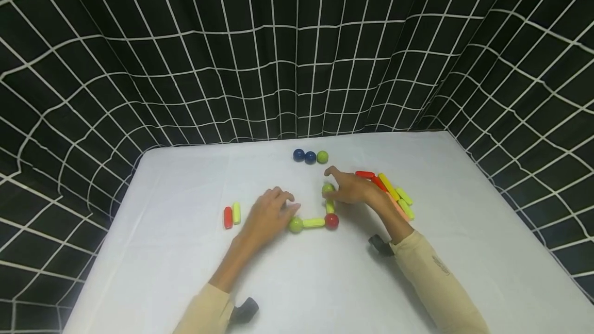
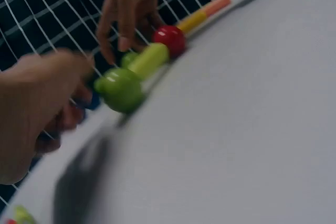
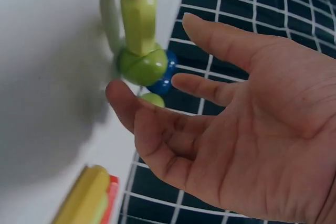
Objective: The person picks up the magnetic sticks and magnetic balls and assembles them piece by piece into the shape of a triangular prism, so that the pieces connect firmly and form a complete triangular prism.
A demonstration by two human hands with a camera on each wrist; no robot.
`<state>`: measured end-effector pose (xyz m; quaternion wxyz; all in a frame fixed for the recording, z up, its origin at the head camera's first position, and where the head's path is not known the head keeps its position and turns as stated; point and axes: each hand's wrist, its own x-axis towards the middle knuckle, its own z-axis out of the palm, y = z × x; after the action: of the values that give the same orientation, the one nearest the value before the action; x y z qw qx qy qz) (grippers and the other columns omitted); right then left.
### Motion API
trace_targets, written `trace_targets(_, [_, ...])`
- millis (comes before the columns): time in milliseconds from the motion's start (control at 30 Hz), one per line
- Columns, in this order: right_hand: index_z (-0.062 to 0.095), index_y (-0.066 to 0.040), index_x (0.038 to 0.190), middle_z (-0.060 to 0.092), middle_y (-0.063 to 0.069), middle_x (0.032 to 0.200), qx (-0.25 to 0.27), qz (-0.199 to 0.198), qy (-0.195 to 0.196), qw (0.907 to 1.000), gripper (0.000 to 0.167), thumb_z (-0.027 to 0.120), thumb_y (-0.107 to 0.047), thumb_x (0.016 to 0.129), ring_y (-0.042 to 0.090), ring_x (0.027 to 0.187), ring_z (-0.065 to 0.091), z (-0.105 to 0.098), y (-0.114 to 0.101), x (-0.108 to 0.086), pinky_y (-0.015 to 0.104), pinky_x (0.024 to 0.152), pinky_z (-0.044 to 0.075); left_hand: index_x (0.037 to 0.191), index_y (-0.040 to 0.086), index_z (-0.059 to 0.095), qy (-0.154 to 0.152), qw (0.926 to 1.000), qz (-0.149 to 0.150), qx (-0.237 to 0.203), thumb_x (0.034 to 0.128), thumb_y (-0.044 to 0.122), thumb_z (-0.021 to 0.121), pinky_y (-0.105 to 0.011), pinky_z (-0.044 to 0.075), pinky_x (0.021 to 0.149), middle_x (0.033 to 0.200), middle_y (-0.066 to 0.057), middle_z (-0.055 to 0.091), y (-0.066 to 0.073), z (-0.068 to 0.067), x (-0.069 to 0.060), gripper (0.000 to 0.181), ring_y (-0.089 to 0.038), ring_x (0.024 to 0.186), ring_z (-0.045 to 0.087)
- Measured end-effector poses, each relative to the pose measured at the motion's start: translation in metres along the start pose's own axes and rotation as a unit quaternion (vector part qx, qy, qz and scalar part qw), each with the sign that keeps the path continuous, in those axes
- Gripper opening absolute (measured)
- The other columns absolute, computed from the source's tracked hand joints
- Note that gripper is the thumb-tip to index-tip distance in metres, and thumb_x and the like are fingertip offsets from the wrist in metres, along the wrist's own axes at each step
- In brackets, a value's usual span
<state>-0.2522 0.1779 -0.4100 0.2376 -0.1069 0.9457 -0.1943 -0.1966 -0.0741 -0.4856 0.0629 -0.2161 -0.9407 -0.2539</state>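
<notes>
An L-shaped piece lies on the white table between both hands. A red ball (image 1: 331,221) forms its corner. One yellow-green stick (image 1: 313,222) joins it to a green ball (image 1: 295,225) at left, and another stick (image 3: 138,22) joins it to a far green ball (image 3: 143,65). Beside the left-end ball, my left hand (image 1: 269,215) has its fingers loosely bent, holding nothing; it is blurred in the left wrist view. My right hand (image 1: 350,188) is spread around the far green ball, with a gap between fingers and ball in the right wrist view.
Two dark blue balls (image 1: 310,157) and a loose green ball (image 1: 322,156) sit near the back edge. At right lies a pile of red, yellow, orange and yellow-green sticks (image 1: 389,186). A red stick (image 1: 228,217) and a yellow-green stick (image 1: 236,213) lie left. Dark gridded curtains surround the table.
</notes>
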Motion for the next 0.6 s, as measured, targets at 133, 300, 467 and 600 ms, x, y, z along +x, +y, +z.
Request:
trace_targets(133, [0.049,-0.016,0.146,0.065,0.01,0.104,-0.023,-0.024,-0.006,0.9994,0.056,0.073,-0.032,0.098,0.022,0.089,0.061,-0.002,-0.002,-0.013,0.031,0.073,0.054,0.121,0.007,0.072,0.03,0.9834,-0.062,0.168,0.0997,0.036,0.07,-0.042,0.056,0.077,0.106,-0.014,0.07,-0.005,-0.032,-0.005,0.037,-0.029,0.092,0.065])
trace_targets(300, [0.06,-0.019,0.129,0.066,0.006,0.089,-0.025,-0.071,-0.067,0.9949,0.038,0.075,-0.03,0.096,0.019,0.084,0.058,-0.002,-0.004,-0.031,0.03,0.071,0.046,0.12,0.0,0.072,0.025,0.9635,-0.135,0.23,0.0937,0.028,0.078,-0.049,0.059,0.078,0.106,-0.025,0.072,-0.011,-0.056,-0.012,0.039,-0.037,0.09,0.07])
trace_targets(467, [0.062,-0.018,0.122,0.066,0.006,0.081,-0.02,-0.103,-0.098,0.9897,0.032,0.075,-0.033,0.097,0.017,0.077,0.055,-0.001,-0.005,-0.039,0.029,0.07,0.041,0.118,-0.001,0.073,0.004,0.9665,-0.137,0.217,0.0917,0.026,0.08,-0.052,0.06,0.079,0.106,-0.026,0.074,-0.013,-0.058,-0.014,0.039,-0.039,0.088,0.072])
trace_targets(600, [0.063,-0.018,0.12,0.062,0.002,0.077,-0.021,-0.104,-0.084,0.9908,0.031,0.076,-0.031,0.096,0.017,0.077,0.055,-0.001,-0.004,-0.039,0.029,0.069,0.042,0.119,-0.001,0.072,-0.008,0.9663,-0.139,0.216,0.0907,0.026,0.081,-0.053,0.061,0.08,0.107,-0.026,0.074,-0.012,-0.058,-0.015,0.04,-0.04,0.089,0.072])
